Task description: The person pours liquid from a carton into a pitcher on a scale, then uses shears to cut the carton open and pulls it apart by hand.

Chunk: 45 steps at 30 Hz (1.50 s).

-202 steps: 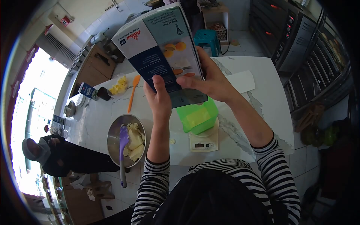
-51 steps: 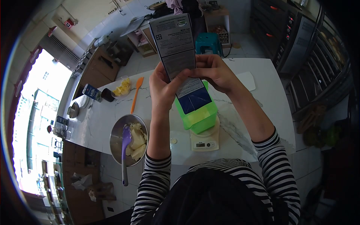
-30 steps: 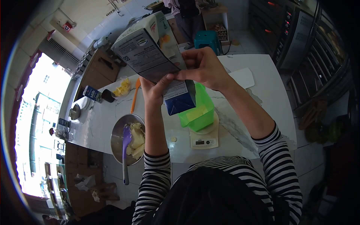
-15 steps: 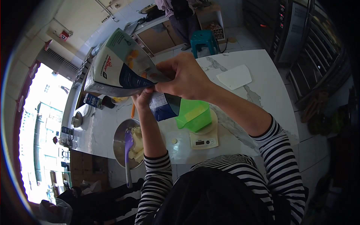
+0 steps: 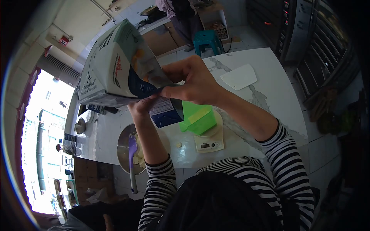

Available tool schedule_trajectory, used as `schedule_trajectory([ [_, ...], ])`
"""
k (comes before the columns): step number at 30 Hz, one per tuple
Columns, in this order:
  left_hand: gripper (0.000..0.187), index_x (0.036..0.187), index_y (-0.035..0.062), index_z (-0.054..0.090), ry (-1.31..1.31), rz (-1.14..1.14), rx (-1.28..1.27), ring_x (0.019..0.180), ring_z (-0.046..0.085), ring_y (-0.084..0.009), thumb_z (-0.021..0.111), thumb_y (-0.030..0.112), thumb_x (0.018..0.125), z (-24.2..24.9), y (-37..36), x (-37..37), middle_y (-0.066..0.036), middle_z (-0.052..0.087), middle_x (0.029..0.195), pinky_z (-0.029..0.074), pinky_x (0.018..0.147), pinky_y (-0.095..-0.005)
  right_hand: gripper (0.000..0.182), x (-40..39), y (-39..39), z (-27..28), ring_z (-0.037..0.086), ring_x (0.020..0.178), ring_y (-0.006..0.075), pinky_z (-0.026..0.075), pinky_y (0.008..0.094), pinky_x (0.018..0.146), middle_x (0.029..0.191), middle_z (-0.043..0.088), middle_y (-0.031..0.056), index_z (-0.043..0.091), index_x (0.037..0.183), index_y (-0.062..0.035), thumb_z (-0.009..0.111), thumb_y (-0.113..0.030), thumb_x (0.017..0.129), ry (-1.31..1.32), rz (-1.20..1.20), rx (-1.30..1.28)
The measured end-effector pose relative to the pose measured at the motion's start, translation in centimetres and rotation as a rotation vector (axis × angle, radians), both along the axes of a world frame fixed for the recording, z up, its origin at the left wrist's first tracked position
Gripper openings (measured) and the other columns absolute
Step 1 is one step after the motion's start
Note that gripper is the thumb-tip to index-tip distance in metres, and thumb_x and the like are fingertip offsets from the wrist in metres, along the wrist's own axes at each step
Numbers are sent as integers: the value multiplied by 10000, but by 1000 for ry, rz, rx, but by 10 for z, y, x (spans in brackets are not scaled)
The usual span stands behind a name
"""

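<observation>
Both my hands hold up a large Tetra Pak carton [image 5: 115,69], printed white, green and dark blue, tilted above the table. My left hand [image 5: 143,104] grips it from below, most of its fingers hidden behind the carton. My right hand [image 5: 194,82] pinches the carton's near edge between thumb and fingers. Below the carton, a green plastic container [image 5: 202,122] sits on a white digital scale [image 5: 210,144]. By my left forearm is a metal bowl [image 5: 124,148] with pale, butter-like chunks and a purple spatula [image 5: 132,148] leaning in it.
A white flat scraper [image 5: 239,77] lies on the marbled table [image 5: 266,115]. A small metal bowl [image 5: 80,126] stands at the left. Beyond the table are a teal stool [image 5: 207,40] and a standing person [image 5: 183,23]. An oven [image 5: 295,32] and rack are at the right.
The carton has tipped and turned, so more of its printed end faces me. Both hands keep hold of it; the left hand has shifted slightly left. The view has shifted slightly.
</observation>
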<state>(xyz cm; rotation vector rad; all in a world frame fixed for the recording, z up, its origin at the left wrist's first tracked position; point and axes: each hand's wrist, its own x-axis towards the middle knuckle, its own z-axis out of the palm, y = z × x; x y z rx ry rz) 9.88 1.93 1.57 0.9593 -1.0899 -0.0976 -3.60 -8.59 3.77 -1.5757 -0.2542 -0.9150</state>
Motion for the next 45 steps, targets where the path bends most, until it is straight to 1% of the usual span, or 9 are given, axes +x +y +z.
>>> schedule_trajectory([
  [2,536,934,-54,533,-6,3,3,776,550,-181,780,143,502,14,1,-16,-75,570,853,429,748,-284,341,-5,-4,3,586,785,147,463,240,731,864,605,130,549,967,70,612,56,632,78,150,84],
  [5,432,901,-47,536,-33,1,108,769,555,-185,728,74,533,25,-1,-25,-95,578,839,431,735,-280,355,-3,-12,0,590,784,153,467,239,734,877,599,150,532,985,82,615,65,640,12,282,205],
  [15,307,891,-43,550,19,-55,299,736,568,-127,670,61,629,37,-19,-39,-95,600,815,441,701,-235,332,12,-38,-23,589,747,135,466,236,714,851,605,128,531,979,87,603,27,661,16,334,331],
  [18,303,880,-44,551,31,-63,330,730,570,-124,676,81,633,35,-24,-37,-97,600,804,444,690,-225,261,16,-40,-28,579,692,107,448,202,624,778,612,94,587,904,46,626,-30,658,19,341,406],
  [29,297,837,-48,558,87,-2,465,630,566,-117,670,160,656,22,-38,-22,-101,596,739,444,589,-206,195,26,-50,-42,587,634,139,467,256,596,755,602,80,587,838,30,606,-82,679,203,362,615],
  [36,305,860,-53,545,215,-77,485,648,564,-109,646,181,693,13,-38,-16,-94,592,757,441,591,-206,197,32,-57,-43,589,634,152,470,263,597,753,602,85,590,832,21,611,-96,674,280,335,575],
  [38,310,869,-54,541,230,-73,491,657,565,-110,641,184,698,11,-38,-13,-94,592,767,441,592,-207,209,31,-57,-38,576,752,148,439,251,726,837,594,91,582,859,45,588,-68,684,348,334,581],
  [39,315,877,-54,539,237,-80,485,660,565,-113,638,188,700,9,-39,-11,-96,590,775,443,596,-207,209,31,-57,-37,576,752,148,439,251,726,837,594,91,582,859,45,588,-68,684,348,334,581],
  [45,298,889,-52,533,289,-105,425,655,567,-124,619,176,717,4,-36,-8,-101,585,783,450,605,-218,207,30,-52,-20,580,613,142,459,232,572,722,599,72,594,806,50,618,-95,660,383,259,465],
])
